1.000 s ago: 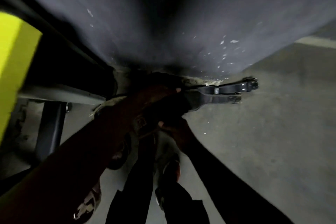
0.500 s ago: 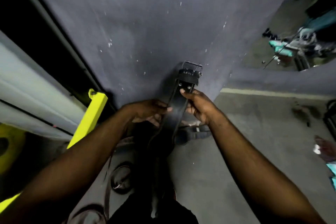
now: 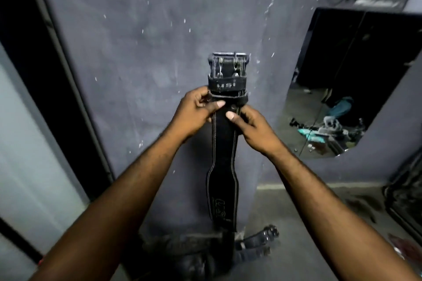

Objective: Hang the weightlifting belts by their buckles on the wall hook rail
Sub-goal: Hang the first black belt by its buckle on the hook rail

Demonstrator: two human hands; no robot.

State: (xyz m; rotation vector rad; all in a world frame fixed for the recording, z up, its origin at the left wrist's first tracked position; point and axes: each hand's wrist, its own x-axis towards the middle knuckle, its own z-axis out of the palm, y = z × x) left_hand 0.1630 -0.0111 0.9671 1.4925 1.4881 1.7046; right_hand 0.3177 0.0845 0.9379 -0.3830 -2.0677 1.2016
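Two hands held one black weightlifting belt (image 3: pixel 225 157) upright against the grey wall (image 3: pixel 141 52), its metal buckle (image 3: pixel 229 58) at the top. The left hand (image 3: pixel 196 112) was clamped on the belt's left edge just below the leather loops, and the right hand (image 3: pixel 253 130) gripped its right edge, thumb pressed on the front. On the floor (image 3: pixel 308 235) below lay more belts (image 3: pixel 255 239); their count could not be told. One mirror (image 3: pixel 356 84) leaned at right.
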